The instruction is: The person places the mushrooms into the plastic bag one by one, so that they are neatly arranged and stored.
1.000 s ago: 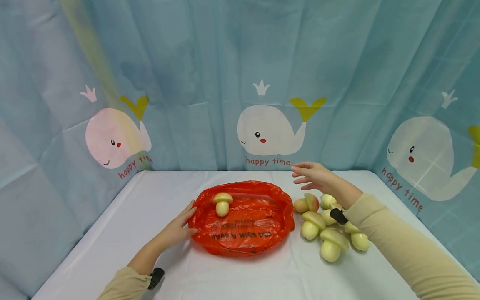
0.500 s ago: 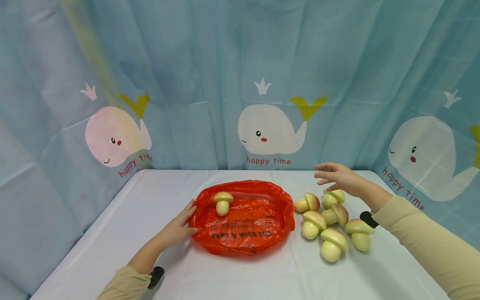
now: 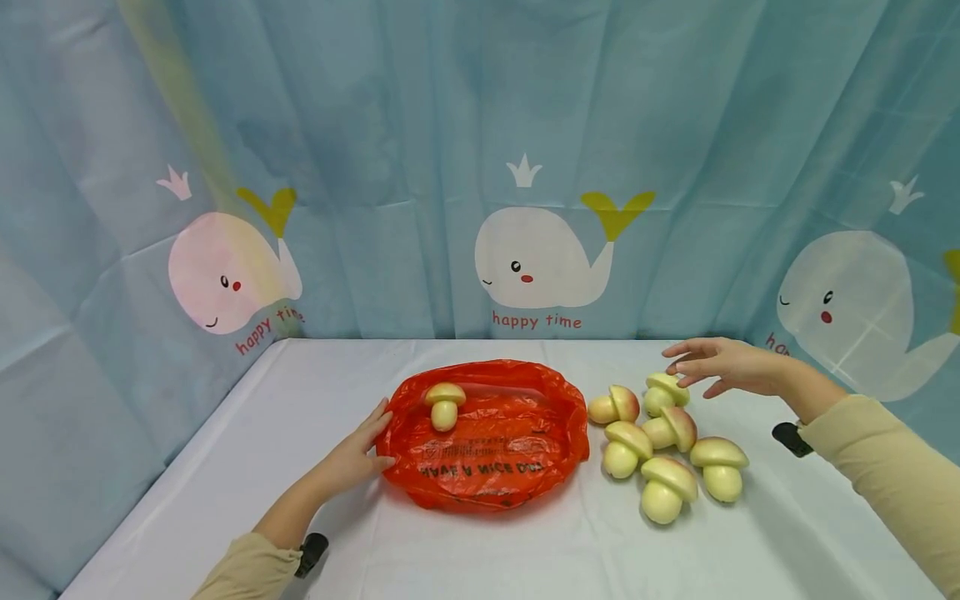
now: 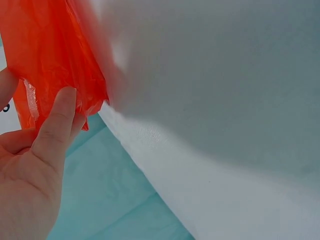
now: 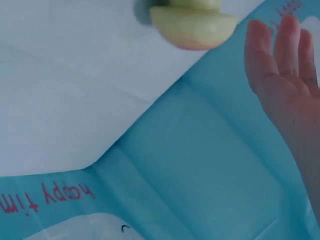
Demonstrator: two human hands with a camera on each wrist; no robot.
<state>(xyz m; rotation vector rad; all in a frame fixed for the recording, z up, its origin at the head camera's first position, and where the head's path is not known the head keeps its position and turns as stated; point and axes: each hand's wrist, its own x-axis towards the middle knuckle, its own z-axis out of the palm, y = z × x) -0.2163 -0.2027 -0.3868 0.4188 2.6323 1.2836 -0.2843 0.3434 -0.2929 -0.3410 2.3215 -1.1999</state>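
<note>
In the head view, a red plastic bag (image 3: 480,467) lies spread open on the table, with one toy mushroom (image 3: 445,407) inside it. My left hand (image 3: 352,458) rests on the bag's left rim, its fingers fairly straight and spread. The left wrist view shows that hand (image 4: 37,160) touching the red bag (image 4: 55,55). Over to the right, my right hand (image 3: 731,367) hovers with loosely bent fingers at the rearmost mushroom (image 3: 663,394) of a group; whether it touches is unclear. In the right wrist view my hand (image 5: 285,75) holds nothing, apart from a blurred mushroom (image 5: 195,27).
More pale mushrooms with reddish caps lie right of the bag, among them a front one (image 3: 666,492) and a right one (image 3: 720,468). A white cloth covers the table (image 3: 465,558). Behind it hangs a blue whale-print curtain (image 3: 420,167).
My right hand has moved right from above the bag's far right side, then slightly down toward the rearmost mushroom. The left hand, the bag and the mushrooms have stayed in place.
</note>
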